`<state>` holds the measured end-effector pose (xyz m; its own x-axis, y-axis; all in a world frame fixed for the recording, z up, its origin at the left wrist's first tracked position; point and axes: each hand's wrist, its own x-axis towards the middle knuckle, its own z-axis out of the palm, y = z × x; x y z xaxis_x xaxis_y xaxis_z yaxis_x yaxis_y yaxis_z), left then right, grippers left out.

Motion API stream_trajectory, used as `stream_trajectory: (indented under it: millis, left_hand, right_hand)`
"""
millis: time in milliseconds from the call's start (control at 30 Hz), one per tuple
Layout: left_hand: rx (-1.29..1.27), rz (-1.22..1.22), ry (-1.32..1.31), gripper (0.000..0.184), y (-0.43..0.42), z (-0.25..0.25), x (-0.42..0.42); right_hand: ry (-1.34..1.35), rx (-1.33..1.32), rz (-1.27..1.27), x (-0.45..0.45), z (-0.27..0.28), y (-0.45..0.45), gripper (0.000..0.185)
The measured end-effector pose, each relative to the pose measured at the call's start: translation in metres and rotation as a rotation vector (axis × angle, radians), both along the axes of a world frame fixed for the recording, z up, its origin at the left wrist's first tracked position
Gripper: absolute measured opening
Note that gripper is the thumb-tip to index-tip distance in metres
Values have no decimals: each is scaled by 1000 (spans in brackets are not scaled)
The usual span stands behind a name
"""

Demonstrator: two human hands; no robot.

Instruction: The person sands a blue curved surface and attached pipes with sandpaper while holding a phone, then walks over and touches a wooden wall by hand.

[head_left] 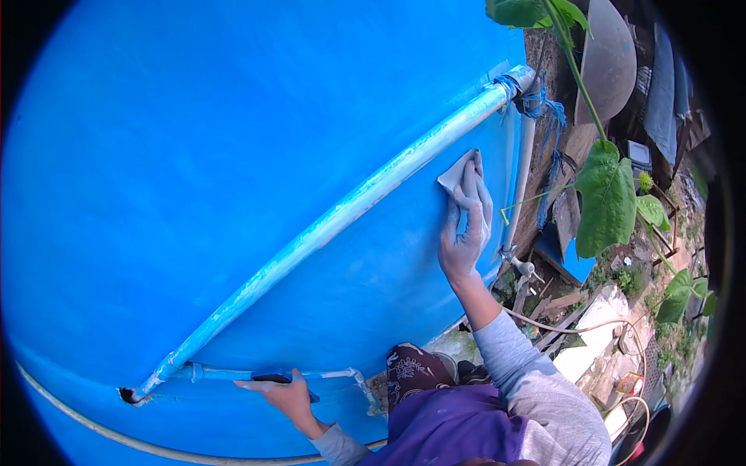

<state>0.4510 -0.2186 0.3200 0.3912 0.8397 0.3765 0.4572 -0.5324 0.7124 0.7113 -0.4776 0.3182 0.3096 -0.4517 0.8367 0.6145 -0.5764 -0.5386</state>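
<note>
My right hand [468, 216], coated in pale dust, is closed on a folded piece of greyish sandpaper [454, 175] and holds it against the blue wall [256, 140]. A white pipe [342, 211] smeared with blue paint runs diagonally across the wall, to the left of that hand. Lower down, my left hand [287, 401] is around a dark, flat object [272, 378] whose kind I cannot make out. It is close to a thinner blue-painted pipe [221, 373]; whether it touches the pipe cannot be seen.
Blue string [553, 109] ties the pipe's upper end near the wall's corner. A tap [522, 266] juts out below it. Leafy vines [604, 198] hang at the right, over a hose [622, 321], boards and scrap. A hole [128, 395] opens at the pipe's lower end.
</note>
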Motion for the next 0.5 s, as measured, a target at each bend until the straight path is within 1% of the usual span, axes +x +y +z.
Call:
stream_trajectory:
  millis: [67,100,133,167,200,233,267,300,333,367,433,467,500]
  left_hand:
    - [30,1,-8,116,-2,3,1]
    - [-24,-4,-10,116,-2,6,1]
    - [-77,-9,-11,116,0,6,0]
    - [-81,-3,-14,116,8,-2,-2]
    - [-21,-11,-17,116,21,-16,-5]
    - [38,-19,-15,115,28,-24,-9]
    - [32,-9,-9,115,27,-21,-10]
    - [-11,-9,-13,115,5,2,-5]
    - [-70,-6,-17,115,-2,9,-2]
    - [-77,-4,-24,115,-6,13,-2]
    - [-55,27,-22,115,-8,14,3]
    - [-64,16,-29,115,-6,11,4]
    - [-11,-1,-45,116,-2,6,2]
  right_hand:
    - [-74,-164,126,-13,-20,13,22]
    - [-62,-246,200,-17,-27,12,19]
    - [-65,-250,207,-13,-28,11,19]
    - [-32,-126,154,-8,-23,11,19]
    - [4,-2,103,-2,-17,11,19]
    - [42,101,158,-1,-3,14,19]
    - [74,207,211,-1,10,16,18]
    - [45,265,233,-1,31,5,17]
    - [20,307,257,-1,38,13,16]
    - [-203,80,142,-5,46,27,15]
    - [-186,-219,404,-44,36,49,22]
    - [-163,-375,422,-48,28,47,24]
    - [-158,-420,404,-41,24,38,24]
